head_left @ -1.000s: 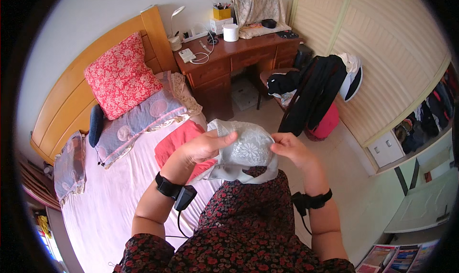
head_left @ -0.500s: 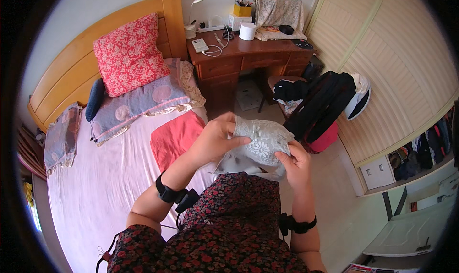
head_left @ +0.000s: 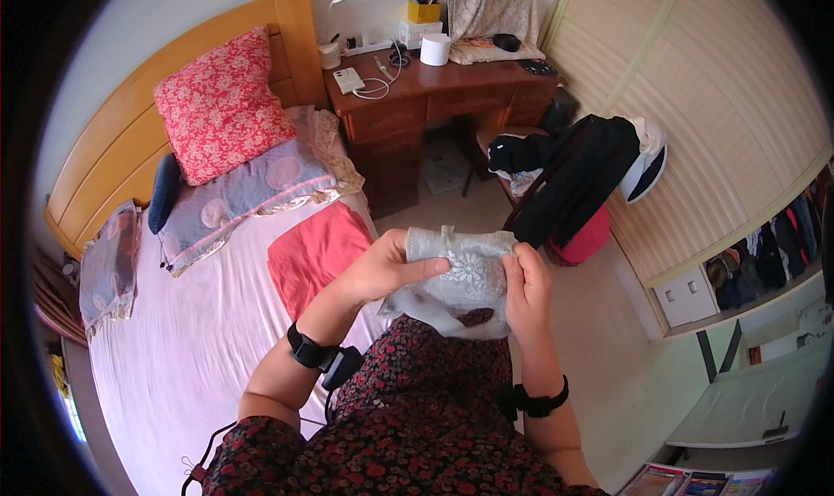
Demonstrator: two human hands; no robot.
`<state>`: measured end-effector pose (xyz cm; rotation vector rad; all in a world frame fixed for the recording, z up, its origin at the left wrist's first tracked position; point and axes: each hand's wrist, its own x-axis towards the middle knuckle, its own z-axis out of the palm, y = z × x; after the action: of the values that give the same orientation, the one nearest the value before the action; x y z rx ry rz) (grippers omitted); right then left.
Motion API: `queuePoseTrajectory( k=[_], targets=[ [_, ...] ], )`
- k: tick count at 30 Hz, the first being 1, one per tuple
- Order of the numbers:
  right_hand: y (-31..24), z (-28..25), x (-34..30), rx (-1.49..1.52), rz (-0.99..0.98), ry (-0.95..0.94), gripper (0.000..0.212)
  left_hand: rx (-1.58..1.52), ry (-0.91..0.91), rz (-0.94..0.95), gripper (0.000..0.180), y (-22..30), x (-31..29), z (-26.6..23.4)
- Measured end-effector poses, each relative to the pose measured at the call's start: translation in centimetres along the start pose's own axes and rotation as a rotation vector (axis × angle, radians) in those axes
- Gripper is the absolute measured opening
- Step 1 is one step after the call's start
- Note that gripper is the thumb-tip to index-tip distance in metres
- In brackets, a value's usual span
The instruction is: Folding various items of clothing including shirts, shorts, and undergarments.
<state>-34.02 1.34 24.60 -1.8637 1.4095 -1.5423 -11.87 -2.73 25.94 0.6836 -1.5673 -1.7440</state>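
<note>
In front of my body I hold a pale grey lace bra (head_left: 470, 279) with a white flower pattern, folded over into a compact bundle. On its left side my left hand (head_left: 389, 267) is closed, the thumb lying across the front and the fingers hidden behind. My right hand (head_left: 528, 286) pinches its right edge near the top corner. A looser band of the grey fabric hangs below the bundle, in front of my dark floral dress (head_left: 408, 400). To the left, a folded coral-red cloth (head_left: 317, 254) lies on the bed.
A pink-sheeted bed (head_left: 174, 348) with a red patterned cushion (head_left: 217, 105) fills the left. Beyond stands a brown desk (head_left: 382, 122). Dark clothes (head_left: 578, 179) are heaped over a chair at right, before a sliding-door wardrobe (head_left: 678, 131).
The bra has come slightly lower and nearer, its top edge now straighter with a small tab showing. My right hand has shifted up to its corner. The view has turned slightly.
</note>
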Motion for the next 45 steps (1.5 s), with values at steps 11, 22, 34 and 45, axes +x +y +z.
queuePoseTrajectory(
  k=[11, 22, 34, 45],
  targets=[
    [1.5, -0.4, 0.7, 0.827, 0.606, -0.321, 0.057, -0.523, -0.04, -0.114, 0.047, -1.2, -0.3, -0.8],
    [1.9, -1.1, 0.2, 0.987, 0.673, -0.58, 0.082, -0.553, 0.128, -0.124, 0.055, -2.6, 0.3, -2.8],
    [2.3, 0.0, 2.2, 0.974, 0.65, -0.401, 0.059, -0.634, 0.025, -0.374, 0.054, -6.4, -1.1, -1.9],
    [6.0, -4.7, 1.1, 0.31, 0.512, -0.92, 0.026, -1.259, 0.076, -0.271, 0.051, -3.8, -2.1, -3.8]
  ],
)
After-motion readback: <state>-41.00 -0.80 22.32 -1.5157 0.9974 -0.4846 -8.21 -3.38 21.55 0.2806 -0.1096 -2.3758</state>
